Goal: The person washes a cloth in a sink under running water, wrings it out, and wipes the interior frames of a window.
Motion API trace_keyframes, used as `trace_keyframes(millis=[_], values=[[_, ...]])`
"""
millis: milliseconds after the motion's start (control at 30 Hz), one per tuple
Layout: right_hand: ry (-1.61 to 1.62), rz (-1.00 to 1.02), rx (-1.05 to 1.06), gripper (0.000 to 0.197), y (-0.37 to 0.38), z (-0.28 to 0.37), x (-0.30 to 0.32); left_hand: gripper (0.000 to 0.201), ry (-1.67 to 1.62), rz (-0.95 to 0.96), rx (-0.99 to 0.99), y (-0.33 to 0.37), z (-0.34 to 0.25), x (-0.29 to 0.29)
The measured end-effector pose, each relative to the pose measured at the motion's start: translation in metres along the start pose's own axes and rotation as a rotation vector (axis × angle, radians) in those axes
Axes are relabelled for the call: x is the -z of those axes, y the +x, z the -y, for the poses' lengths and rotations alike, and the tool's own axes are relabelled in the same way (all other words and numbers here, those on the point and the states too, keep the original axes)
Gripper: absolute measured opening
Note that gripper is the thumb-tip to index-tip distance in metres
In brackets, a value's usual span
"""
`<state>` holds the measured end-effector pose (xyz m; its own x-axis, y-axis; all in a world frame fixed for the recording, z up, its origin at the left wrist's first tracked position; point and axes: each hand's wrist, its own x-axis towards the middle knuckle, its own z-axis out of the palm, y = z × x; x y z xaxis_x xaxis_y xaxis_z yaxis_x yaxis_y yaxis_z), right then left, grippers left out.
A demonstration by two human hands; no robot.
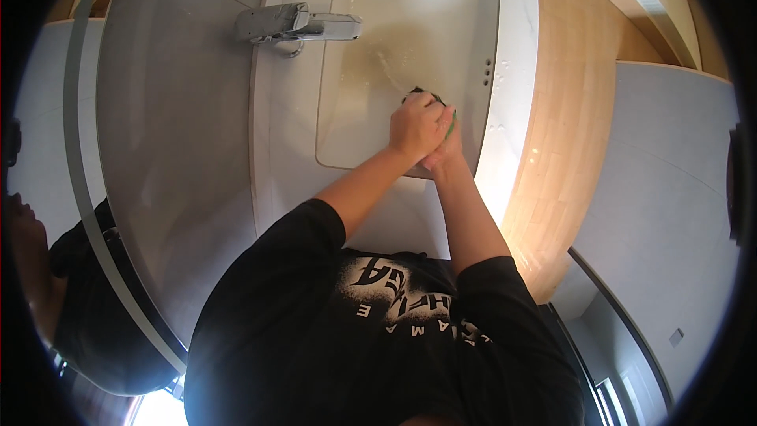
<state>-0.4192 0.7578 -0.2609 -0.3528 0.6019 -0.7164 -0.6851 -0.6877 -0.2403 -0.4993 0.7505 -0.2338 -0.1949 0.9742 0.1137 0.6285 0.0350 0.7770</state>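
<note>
While both hands (415,128) clasp a mostly hidden green item (452,125), a chrome faucet (293,24) overhangs the sink (359,130).

Washroom or bathroom vanity area, by look of it. Pale rectangular sink (363,110) with row of overflow holes (487,72) in side wall; set in light counter (284,130). Chrome faucet (276,22) mounted at sink's edge. Grey backsplash (177,102) behind; mirror (39,122) at far left, reflecting person in dark top. Wood-plank flooring (564,118), plain grey wall (670,158), dark-framed doorway (623,312) at lower right. Private home or shared building: cannot tell.
</note>
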Motion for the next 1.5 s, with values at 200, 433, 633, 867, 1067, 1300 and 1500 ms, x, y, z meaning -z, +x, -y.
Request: trace_keyframes(millis=[200,433,633,867,1067,1300,1500], values=[[-0.150,-0.086,0.021,0.039,-0.029,0.023,-0.021,0.030,-0.198,-0.007,0.071,-0.017,-0.005,0.000],[-0.206,-0.049,-0.057,0.043,-0.066,0.039,0.008,0.024,-0.263,0.035,-0.343,0.018,0.032,0.016],[-0.333,-0.093,0.071,0.043,-0.087,0.041,0.008,0.025,0.492,0.222,0.178,0.066,0.128,0.036],[-0.359,-0.065,0.115,0.044,-0.091,0.038,0.013,0.026,0.643,0.341,0.292,0.083,0.123,0.019],[-0.344,-0.062,0.037,0.048,-0.089,0.041,0.011,0.023,0.606,0.322,0.177,0.083,0.142,0.027],[-0.228,0.078,0.038,0.053,-0.089,0.045,0.019,0.022,0.570,0.175,0.083,0.056,0.064,0.064],[-0.391,0.023,0.057,0.045,-0.084,0.045,0.011,0.023,0.223,-0.074,0.030,0.024,0.025,0.131]])
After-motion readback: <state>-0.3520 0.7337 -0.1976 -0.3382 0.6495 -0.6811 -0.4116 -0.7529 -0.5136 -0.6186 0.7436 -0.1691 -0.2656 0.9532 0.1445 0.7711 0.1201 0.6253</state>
